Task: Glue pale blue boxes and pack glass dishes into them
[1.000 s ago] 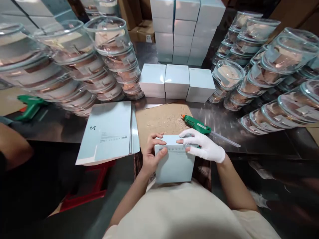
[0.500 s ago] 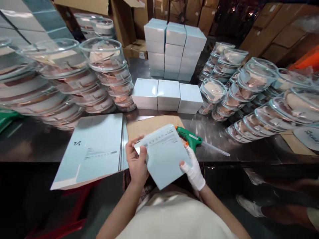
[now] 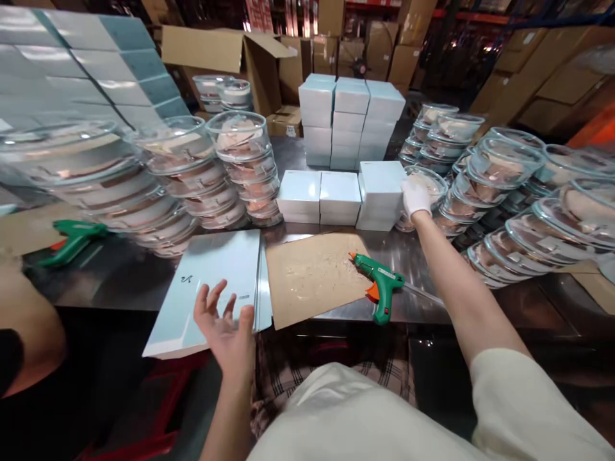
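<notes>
My left hand (image 3: 225, 330) is raised over the near edge of the light-blue flat sheets (image 3: 216, 259), fingers spread and holding nothing. At the back right my right hand (image 3: 417, 197), in a white covering, is at the right side of a light-blue box (image 3: 383, 176). This box rests on top of the right end of the front box row (image 3: 298, 189). Part of the right fingers is hard to make out. A green glue gun (image 3: 382, 278) with an orange trigger lies across the right edge of a brown cardboard piece (image 3: 314, 275).
Clear bowls in stacks (image 3: 245, 166) stand on the left, with more bowl stacks (image 3: 509, 166) on the right. Behind the row is a taller block of boxes (image 3: 350, 118). Another green glue gun (image 3: 72, 240) lies far left, near a person's arm (image 3: 33, 326).
The light-blue box, earlier between both hands near my body, is now on the row's right end. My right hand has reached forward with it; my left hand has let go and moved left.
</notes>
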Tool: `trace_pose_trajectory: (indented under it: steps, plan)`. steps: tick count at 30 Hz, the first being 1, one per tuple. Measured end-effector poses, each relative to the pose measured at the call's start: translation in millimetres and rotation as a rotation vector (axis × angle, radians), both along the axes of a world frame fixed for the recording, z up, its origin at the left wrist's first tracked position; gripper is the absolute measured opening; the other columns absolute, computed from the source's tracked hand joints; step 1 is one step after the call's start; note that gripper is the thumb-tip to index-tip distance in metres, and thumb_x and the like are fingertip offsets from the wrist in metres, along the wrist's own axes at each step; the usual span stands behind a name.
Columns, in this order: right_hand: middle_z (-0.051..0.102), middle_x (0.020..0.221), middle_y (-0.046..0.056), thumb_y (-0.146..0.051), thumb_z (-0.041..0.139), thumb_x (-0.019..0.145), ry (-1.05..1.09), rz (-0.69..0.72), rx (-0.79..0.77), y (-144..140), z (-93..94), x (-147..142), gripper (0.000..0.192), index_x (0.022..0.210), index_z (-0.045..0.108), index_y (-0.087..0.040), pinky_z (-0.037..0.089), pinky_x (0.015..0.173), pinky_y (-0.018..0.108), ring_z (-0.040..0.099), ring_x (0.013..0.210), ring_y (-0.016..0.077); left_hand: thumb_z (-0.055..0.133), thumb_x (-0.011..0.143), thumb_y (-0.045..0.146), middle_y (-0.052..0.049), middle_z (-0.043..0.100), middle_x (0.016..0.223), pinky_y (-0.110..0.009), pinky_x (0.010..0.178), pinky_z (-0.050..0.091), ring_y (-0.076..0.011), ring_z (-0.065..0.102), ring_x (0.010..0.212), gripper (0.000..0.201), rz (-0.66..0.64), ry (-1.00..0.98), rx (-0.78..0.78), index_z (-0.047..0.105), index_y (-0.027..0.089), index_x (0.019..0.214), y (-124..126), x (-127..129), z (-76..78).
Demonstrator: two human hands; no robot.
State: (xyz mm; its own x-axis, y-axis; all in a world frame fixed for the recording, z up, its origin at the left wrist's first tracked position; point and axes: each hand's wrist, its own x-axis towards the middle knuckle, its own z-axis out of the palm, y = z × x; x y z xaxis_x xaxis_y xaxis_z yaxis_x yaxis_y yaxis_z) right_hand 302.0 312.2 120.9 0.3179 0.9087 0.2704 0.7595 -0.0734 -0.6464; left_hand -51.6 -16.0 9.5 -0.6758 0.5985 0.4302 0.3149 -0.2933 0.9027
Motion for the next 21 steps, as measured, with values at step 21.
trace_pose_trajectory:
  steps: [21]
  plan:
    - [0.052,0.154,0.026,-0.038,0.031,0.107,-0.692,0.160,-0.087,26,22.9,76,0.059,0.154,0.051,-0.008,0.039,0.113,0.054,0.047,0.136,0.0385,0.083,0.079,0.048,-0.018,0.057,0.148,-0.065,0.120,0.044,-0.0378,0.053,0.146,0.079,0.226,0.041,-0.178,0.050,0.022,0.145,-31,-38,1.6]
